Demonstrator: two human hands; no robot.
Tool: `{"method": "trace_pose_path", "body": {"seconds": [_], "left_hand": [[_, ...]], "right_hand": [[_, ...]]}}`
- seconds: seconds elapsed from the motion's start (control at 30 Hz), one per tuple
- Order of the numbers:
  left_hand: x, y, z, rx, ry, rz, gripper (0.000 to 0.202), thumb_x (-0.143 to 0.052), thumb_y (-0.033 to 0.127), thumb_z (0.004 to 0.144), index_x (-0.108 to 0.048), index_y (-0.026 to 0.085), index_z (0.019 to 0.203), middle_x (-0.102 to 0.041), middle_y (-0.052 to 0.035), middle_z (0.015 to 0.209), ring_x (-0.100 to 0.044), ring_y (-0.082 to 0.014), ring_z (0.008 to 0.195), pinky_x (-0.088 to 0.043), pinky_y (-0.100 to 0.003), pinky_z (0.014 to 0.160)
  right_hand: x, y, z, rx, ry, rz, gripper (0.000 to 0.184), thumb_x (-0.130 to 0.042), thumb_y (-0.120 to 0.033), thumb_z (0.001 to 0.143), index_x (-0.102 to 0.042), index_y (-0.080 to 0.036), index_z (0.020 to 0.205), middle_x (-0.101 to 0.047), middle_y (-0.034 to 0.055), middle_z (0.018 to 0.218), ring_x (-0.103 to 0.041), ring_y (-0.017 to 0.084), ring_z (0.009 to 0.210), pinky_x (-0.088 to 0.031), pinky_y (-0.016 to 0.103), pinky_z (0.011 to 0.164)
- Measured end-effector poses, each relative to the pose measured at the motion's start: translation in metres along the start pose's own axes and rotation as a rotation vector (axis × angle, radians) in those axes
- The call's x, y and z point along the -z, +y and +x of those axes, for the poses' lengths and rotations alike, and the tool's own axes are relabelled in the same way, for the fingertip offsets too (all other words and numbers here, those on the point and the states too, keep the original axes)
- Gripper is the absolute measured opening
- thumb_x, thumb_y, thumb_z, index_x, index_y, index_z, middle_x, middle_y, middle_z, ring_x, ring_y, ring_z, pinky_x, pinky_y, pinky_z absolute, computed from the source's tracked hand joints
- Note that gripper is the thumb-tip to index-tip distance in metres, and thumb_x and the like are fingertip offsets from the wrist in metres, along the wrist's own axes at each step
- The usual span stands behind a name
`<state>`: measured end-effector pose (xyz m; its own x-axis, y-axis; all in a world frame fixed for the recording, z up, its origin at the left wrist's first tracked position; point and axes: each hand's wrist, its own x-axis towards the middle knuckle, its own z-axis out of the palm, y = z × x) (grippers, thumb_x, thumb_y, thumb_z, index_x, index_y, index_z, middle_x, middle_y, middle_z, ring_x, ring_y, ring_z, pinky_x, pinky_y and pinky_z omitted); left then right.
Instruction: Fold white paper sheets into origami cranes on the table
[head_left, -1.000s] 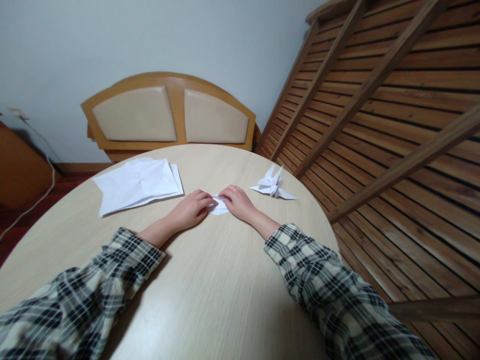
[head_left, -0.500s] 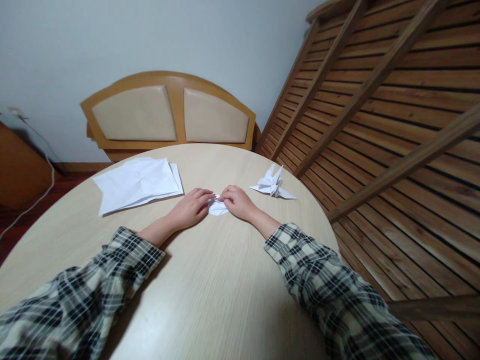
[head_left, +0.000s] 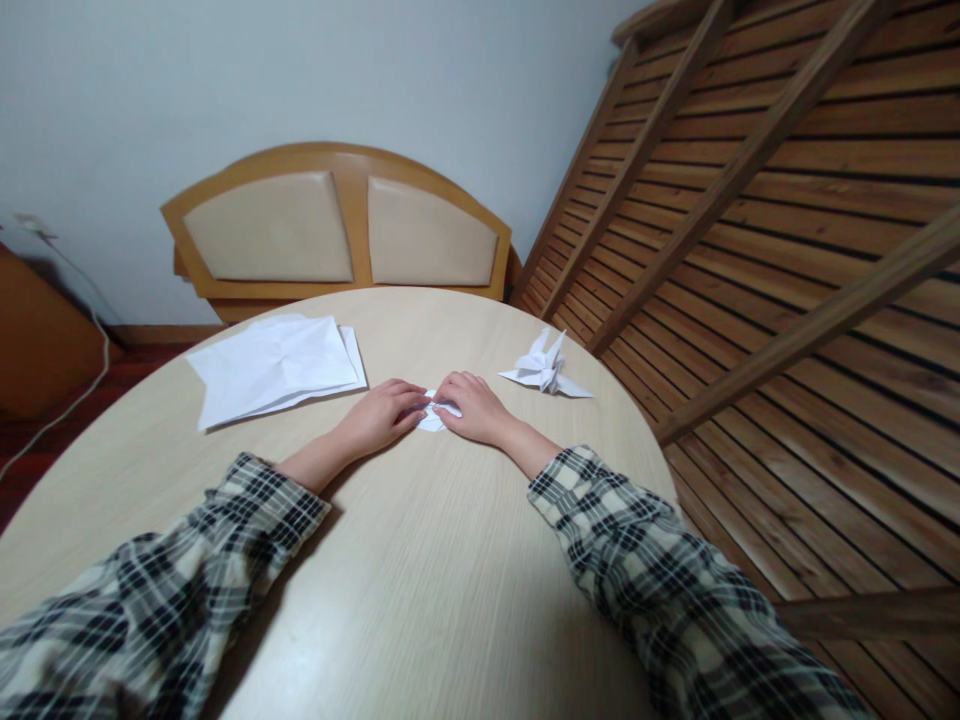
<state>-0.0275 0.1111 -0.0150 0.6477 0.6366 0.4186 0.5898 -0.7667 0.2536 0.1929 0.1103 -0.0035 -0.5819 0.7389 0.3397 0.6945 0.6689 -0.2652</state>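
A small piece of folded white paper (head_left: 433, 421) lies on the round table, largely covered by my fingers. From its left side my left hand (head_left: 381, 415) grips it, the fingers bent over the paper's edge. My right hand (head_left: 478, 408) has it from the other side, thumb and fingers drawn together on the paper. The folds under my fingertips are too small to make out. To the right of my right hand sits a white origami crane (head_left: 546, 366) with pointed wings.
Creased white paper sheets (head_left: 274, 365) lie stacked at the table's left. Beyond the pale wooden table (head_left: 405, 580) stands a padded headboard (head_left: 360, 220) against the wall. A slatted wooden panel (head_left: 750, 250) leans along the right side.
My right hand's thumb and fingers have shifted slightly on the folded paper, exposing a different part of it. My left hand has barely moved. The crane and sheets stay in place.
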Motion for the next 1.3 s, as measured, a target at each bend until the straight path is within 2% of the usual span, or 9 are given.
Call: {"method": "trace_pose_path", "body": {"seconds": [0.33, 0.57, 0.83, 1.07, 1.3], "left_hand": [[0.0026, 0.0026, 0.0007, 0.047, 0.004, 0.002, 0.019, -0.057, 0.03, 0.093, -0.067, 0.018, 0.104, -0.071, -0.0099, 0.104, -0.062, -0.0269, 0.102, -0.051, -0.046, 0.092], [0.0038, 0.0039, 0.0009, 0.07, 0.009, 0.022, 0.019, -0.057, 0.032, 0.092, -0.066, 0.017, 0.1, -0.072, -0.0109, 0.103, -0.062, -0.0276, 0.1, -0.052, -0.046, 0.09], [0.0066, 0.0064, 0.0008, 0.142, 0.01, 0.052, 0.021, -0.059, 0.035, 0.089, -0.066, 0.018, 0.098, -0.072, -0.0125, 0.104, -0.063, -0.03, 0.101, -0.052, -0.048, 0.089], [0.0069, 0.0059, -0.0001, 0.179, 0.001, 0.124, 0.023, -0.059, 0.04, 0.089, -0.063, 0.018, 0.096, -0.07, -0.012, 0.102, -0.063, -0.0301, 0.1, -0.052, -0.047, 0.087], [0.0022, 0.0, -0.0024, 0.177, 0.012, 0.143, 0.028, -0.057, 0.043, 0.089, -0.059, 0.018, 0.1, -0.067, -0.0116, 0.104, -0.06, -0.0296, 0.1, -0.049, -0.046, 0.089]], "right_hand": [[-0.0014, -0.0017, 0.0013, 0.025, 0.039, -0.07, 0.016, -0.057, -0.029, 0.093, -0.069, -0.019, 0.091, -0.064, 0.0067, 0.095, -0.051, 0.023, 0.099, -0.031, 0.037, 0.085], [-0.0008, -0.0025, 0.0046, -0.063, 0.049, -0.055, 0.026, -0.052, -0.027, 0.095, -0.07, -0.018, 0.079, -0.067, 0.0056, 0.086, -0.055, 0.02, 0.088, -0.032, 0.034, 0.077], [-0.0012, 0.0007, 0.0057, -0.148, 0.077, -0.031, 0.028, -0.053, -0.026, 0.094, -0.071, -0.019, 0.074, -0.07, 0.0044, 0.085, -0.058, 0.018, 0.081, -0.034, 0.034, 0.073], [-0.003, 0.0012, 0.0066, -0.187, 0.091, -0.042, 0.025, -0.053, -0.024, 0.093, -0.071, -0.019, 0.076, -0.069, 0.0051, 0.086, -0.058, 0.018, 0.081, -0.036, 0.033, 0.073], [-0.0047, 0.0026, 0.0021, -0.163, 0.072, -0.057, 0.022, -0.062, -0.042, 0.092, -0.068, -0.021, 0.094, -0.063, 0.0069, 0.097, -0.054, 0.022, 0.095, -0.037, 0.033, 0.08]]}}
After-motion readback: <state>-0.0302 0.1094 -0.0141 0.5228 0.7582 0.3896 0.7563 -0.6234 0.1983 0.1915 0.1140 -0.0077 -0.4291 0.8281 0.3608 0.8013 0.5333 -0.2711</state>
